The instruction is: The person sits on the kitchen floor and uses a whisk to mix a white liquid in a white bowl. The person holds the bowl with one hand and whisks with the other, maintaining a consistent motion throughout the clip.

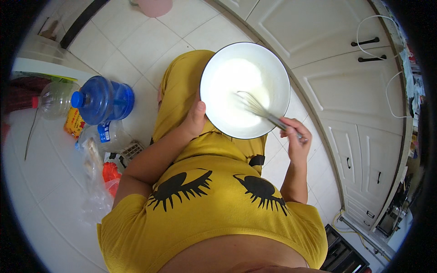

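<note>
A white bowl [278, 75] with a dark rim is held over my lap, tilted towards me. My left hand [196, 117] grips its lower left edge, the thumb on the rim and the other fingers hidden beneath. Inside lies a pale, whitish liquid or batter [235, 78]; glare hides its exact extent. My right hand [296, 136] is closed around the metal handle of a balloon whisk [261, 110]. The whisk's wires reach into the bowl and look blurred, with their tip near the middle of the mixture.
Pale cabinets [355, 85] with dark handles run along the right, below a cluttered counter [414, 92]. On the left stand a blue water jug [102, 100], clear plastic bottles [58, 99] and plastic bags [97, 191]. A pink container [155, 6] is on the tiled floor [136, 44] ahead.
</note>
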A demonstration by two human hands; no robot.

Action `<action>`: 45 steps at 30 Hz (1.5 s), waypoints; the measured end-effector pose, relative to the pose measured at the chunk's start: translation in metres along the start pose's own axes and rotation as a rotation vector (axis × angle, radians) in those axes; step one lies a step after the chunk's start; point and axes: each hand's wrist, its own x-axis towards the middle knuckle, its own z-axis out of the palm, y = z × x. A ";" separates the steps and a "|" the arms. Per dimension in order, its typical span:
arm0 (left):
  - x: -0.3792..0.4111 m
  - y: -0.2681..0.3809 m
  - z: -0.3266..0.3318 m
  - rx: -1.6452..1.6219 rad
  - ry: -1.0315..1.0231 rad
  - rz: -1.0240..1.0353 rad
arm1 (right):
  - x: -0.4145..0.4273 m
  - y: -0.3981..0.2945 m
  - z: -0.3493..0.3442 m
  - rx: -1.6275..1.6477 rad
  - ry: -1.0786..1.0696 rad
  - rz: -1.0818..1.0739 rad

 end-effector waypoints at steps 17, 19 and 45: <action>-0.001 0.005 0.002 -0.070 0.021 -0.038 | 0.009 -0.008 -0.004 -0.198 -0.059 0.057; -0.001 0.007 0.003 -0.071 0.012 -0.016 | 0.003 -0.009 -0.007 0.096 -0.068 0.027; 0.000 0.006 0.004 0.011 0.030 0.010 | 0.009 -0.009 0.001 -0.086 0.070 0.091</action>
